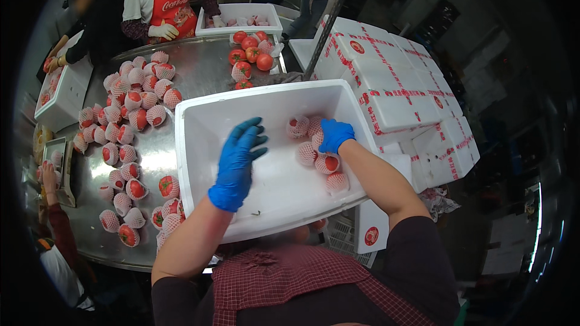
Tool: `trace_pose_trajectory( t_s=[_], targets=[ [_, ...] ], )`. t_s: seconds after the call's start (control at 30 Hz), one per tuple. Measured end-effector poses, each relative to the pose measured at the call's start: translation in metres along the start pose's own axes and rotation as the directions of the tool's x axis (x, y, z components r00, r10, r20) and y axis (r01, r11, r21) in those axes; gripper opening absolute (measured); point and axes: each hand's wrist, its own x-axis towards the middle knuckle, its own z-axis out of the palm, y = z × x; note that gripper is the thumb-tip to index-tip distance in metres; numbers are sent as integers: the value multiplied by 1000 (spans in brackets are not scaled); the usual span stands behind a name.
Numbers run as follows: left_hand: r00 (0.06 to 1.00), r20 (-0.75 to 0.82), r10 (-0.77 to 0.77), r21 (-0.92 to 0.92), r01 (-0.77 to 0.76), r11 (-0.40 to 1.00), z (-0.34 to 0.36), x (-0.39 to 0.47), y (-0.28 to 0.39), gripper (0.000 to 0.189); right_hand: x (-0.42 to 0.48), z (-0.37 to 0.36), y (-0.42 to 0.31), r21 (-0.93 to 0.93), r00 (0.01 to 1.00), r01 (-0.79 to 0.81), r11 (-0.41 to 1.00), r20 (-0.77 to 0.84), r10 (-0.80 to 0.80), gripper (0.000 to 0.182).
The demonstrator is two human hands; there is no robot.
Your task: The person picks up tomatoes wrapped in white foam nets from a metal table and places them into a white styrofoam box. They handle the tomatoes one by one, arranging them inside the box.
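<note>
In front of me is a white foam box, tilted a little in view. Towards its right end lie several tomatoes in white foam nets, among them a netted tomato at the far side and another netted tomato near the front. My right hand, in a blue glove, is down among them, its fingers curled against a netted tomato; part of that grip is hidden. Over the left half of the box my left hand, also blue-gloved, is held with fingers apart and nothing in it.
Many netted tomatoes cover the steel table on the left. Bare tomatoes sit beyond the box. Taped foam boxes are stacked at right, near a dark metal post. Co-workers stand around the table.
</note>
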Motion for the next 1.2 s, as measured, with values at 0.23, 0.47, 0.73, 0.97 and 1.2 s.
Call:
trace_pose_trajectory(
  t_s=[0.23, 0.47, 0.73, 0.97, 1.2],
  targets=[
    [899, 126, -419, -75, 429, 900, -8, 9, -47, 67, -76, -35, -64, 663, 790, 560, 497, -608, -80, 73],
    [968, 209, -139, -183, 179, 967, -20, 25, -45, 59, -72, -16, -88, 736, 738, 671, 83, -654, -167, 83],
    [988, 129, -82, 13, 81, 997, -10, 30, -45, 61, -60, -15, -87, 887, 853, 385, -255, -447, -268, 63],
    [895, 251, -370, -275, 432, 859, -20, 31, -37, 57, -54, -13, -79, 634, 631, 767, 101, -716, -300, 61],
    [973, 127, -193, -95, 206, 974, -20, 30, -39, 59, -68, -26, -74, 674, 675, 731, 107, -692, -257, 62]
  ],
)
